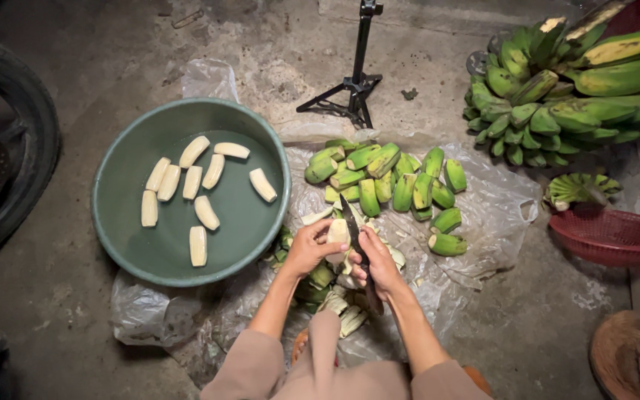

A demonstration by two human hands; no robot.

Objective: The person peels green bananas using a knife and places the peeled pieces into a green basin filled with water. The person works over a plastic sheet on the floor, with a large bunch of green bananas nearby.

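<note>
Your knees (320,374) sit at the bottom edge, just below the heap of green peels (331,300) on the clear plastic sheet (483,215). Above the peels, your left hand (307,250) has its fingers curled tight around a pale, partly peeled banana (338,232). Your right hand (379,263) is clamped on the handle of a knife (351,222), whose dark blade points up along the banana's right side. Left of the banana stands the green basin (124,222), holding ten peeled bananas (198,189). Beyond the banana lies a pile of unpeeled green bananas (390,181). Further beyond stands a black tripod (353,85). Well right of the banana sit a large green bunch (557,96) and a red basket (612,235).
</note>
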